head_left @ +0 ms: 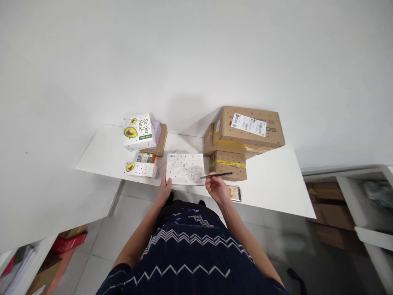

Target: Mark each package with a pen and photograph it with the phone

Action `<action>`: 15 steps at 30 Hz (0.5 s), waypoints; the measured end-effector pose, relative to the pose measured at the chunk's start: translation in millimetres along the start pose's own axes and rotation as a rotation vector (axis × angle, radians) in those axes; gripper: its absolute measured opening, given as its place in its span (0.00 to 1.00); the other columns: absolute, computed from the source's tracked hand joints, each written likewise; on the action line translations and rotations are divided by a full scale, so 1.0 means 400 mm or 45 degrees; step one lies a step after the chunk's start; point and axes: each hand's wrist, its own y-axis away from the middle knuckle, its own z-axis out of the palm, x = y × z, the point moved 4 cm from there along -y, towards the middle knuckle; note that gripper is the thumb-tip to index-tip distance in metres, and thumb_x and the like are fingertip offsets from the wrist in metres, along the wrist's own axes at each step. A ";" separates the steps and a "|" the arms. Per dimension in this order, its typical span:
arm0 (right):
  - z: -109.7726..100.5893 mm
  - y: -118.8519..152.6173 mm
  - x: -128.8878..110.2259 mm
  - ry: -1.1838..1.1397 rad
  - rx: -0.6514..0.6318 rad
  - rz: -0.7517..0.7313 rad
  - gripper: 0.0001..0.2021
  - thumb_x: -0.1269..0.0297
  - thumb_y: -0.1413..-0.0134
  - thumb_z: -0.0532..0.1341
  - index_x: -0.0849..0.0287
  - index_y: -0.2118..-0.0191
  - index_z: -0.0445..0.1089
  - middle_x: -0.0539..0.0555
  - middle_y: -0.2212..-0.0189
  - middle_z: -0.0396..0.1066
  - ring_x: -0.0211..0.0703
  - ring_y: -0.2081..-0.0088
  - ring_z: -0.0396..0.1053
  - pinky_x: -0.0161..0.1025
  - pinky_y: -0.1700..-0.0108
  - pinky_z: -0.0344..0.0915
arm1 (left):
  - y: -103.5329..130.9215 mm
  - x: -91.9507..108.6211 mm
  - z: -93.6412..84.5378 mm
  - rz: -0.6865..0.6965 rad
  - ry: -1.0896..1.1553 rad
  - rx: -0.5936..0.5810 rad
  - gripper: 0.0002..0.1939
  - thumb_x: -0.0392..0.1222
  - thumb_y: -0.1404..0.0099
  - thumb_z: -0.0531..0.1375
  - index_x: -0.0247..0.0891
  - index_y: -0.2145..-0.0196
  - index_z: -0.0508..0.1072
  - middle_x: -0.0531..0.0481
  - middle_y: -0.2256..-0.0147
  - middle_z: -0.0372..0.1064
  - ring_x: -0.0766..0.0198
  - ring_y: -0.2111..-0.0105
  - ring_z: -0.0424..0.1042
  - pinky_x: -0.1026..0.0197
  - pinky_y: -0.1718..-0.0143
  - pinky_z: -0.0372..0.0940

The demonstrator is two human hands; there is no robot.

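Observation:
A printed paper form lies flat on the white table in front of me. My left hand rests on the sheet's near left corner, pressing it down. My right hand holds a dark pen, its tip over the sheet's right edge. A phone lies on the table just right of my right hand.
Left of the sheet stand white avocado-print boxes on other small cartons. To the right, brown cardboard parcels are stacked, the top one labelled. Shelving stands at the far right; boxes sit on the floor at lower left.

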 end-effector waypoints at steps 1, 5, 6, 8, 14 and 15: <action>0.023 -0.016 -0.011 0.001 -0.027 -0.064 0.12 0.61 0.59 0.67 0.53 0.66 0.68 0.47 0.79 0.71 0.35 0.80 0.65 0.32 0.78 0.60 | 0.005 0.005 0.001 0.049 -0.084 0.021 0.27 0.51 0.31 0.55 0.43 0.37 0.61 0.44 0.36 0.61 0.53 0.36 0.60 0.49 0.34 0.55; 0.085 -0.079 -0.026 0.139 -0.024 -0.289 0.11 0.63 0.58 0.67 0.54 0.69 0.64 0.45 0.80 0.71 0.34 0.79 0.67 0.31 0.75 0.63 | 0.022 0.065 0.018 0.475 -0.481 0.158 0.24 0.46 0.30 0.53 0.37 0.39 0.64 0.37 0.37 0.60 0.48 0.34 0.56 0.42 0.34 0.54; 0.093 -0.094 -0.023 0.204 0.003 -0.330 0.11 0.62 0.57 0.67 0.54 0.70 0.63 0.44 0.81 0.70 0.34 0.79 0.66 0.32 0.75 0.63 | 0.025 0.086 0.031 0.609 -0.562 0.157 0.22 0.45 0.30 0.52 0.36 0.41 0.67 0.37 0.38 0.61 0.47 0.34 0.55 0.40 0.34 0.53; 0.103 -0.122 -0.015 0.373 0.053 -0.424 0.10 0.60 0.54 0.64 0.54 0.71 0.61 0.44 0.81 0.68 0.35 0.80 0.66 0.33 0.75 0.63 | 0.024 0.125 0.063 0.841 -0.680 0.098 0.19 0.42 0.29 0.52 0.35 0.45 0.71 0.37 0.41 0.64 0.48 0.35 0.55 0.41 0.34 0.55; 0.106 -0.213 0.018 0.709 0.089 -0.590 0.11 0.56 0.50 0.58 0.56 0.63 0.66 0.47 0.74 0.70 0.38 0.74 0.68 0.38 0.68 0.68 | -0.007 0.179 0.159 1.040 -0.955 -0.076 0.19 0.41 0.29 0.50 0.37 0.45 0.71 0.41 0.43 0.69 0.50 0.38 0.62 0.45 0.38 0.60; 0.104 -0.229 0.024 0.753 0.080 -0.603 0.11 0.56 0.50 0.58 0.56 0.63 0.66 0.48 0.73 0.70 0.38 0.73 0.69 0.38 0.66 0.69 | -0.010 0.180 0.168 1.034 -1.004 -0.086 0.20 0.42 0.28 0.50 0.37 0.43 0.71 0.42 0.42 0.68 0.49 0.38 0.62 0.45 0.39 0.60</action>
